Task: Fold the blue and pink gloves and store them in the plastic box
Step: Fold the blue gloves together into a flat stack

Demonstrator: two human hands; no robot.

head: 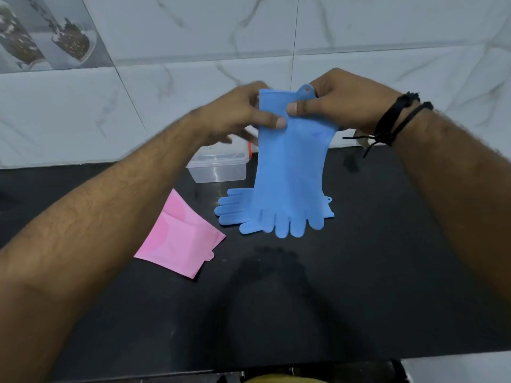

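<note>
Head view: both hands hold a blue glove up by its cuff, fingers hanging down. The left hand pinches the cuff's left edge, the right hand its right edge. A second blue glove lies on the black counter behind it. Pink gloves lie folded to the left. The box stands by the wall.

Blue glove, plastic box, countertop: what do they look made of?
Blue glove: looks like silicone or rubber, matte; it hangs limp from both hands and has a moulded hanging tab.
Plastic box: clear, glossy hard plastic; light glints on its wall.
Countertop: dark polished stone, perhaps granite; it shows faint reflections.
</note>
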